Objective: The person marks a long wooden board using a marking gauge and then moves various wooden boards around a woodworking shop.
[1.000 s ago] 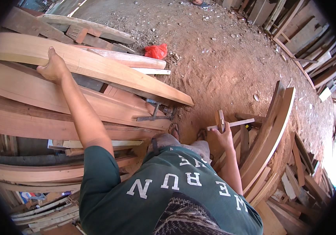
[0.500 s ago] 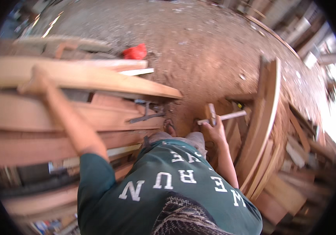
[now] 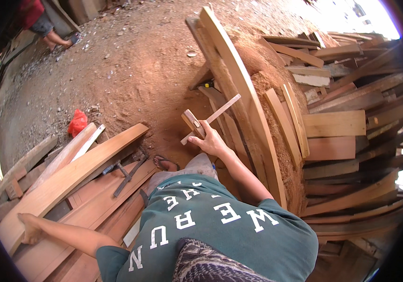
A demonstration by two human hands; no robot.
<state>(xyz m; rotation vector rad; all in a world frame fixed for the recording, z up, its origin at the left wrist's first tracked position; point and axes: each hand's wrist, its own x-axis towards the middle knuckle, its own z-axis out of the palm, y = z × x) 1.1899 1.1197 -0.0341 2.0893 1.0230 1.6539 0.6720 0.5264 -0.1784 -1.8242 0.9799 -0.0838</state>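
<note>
My left hand (image 3: 30,228) is closed around the near edge of a long, pale plank (image 3: 81,175) at the lower left. That plank lies on top of several reddish boards (image 3: 65,237), its far end pointing toward the bare ground. In my right hand (image 3: 213,142) is a wooden marking gauge (image 3: 193,124), a small block with a thin stem passing through it. The gauge is in the air, left of a long curved timber (image 3: 239,70) and apart from the plank. On the reddish boards rests a dark metal tool with a bluish part (image 3: 128,176), its kind unclear.
Stacked offcuts and boards (image 3: 335,124) fill the right side. Sawdust (image 3: 253,54) is heaped beside the curved timber. A red plastic bag (image 3: 77,123) lies beyond the plank. A black-and-yellow object (image 3: 207,85) sits under the timber. Another person (image 3: 46,28) stands at the far left.
My view has swung to the right, bringing more of the wood stack and another person into sight. My left hand still grips the plank, and my right hand still holds the marking gauge.
</note>
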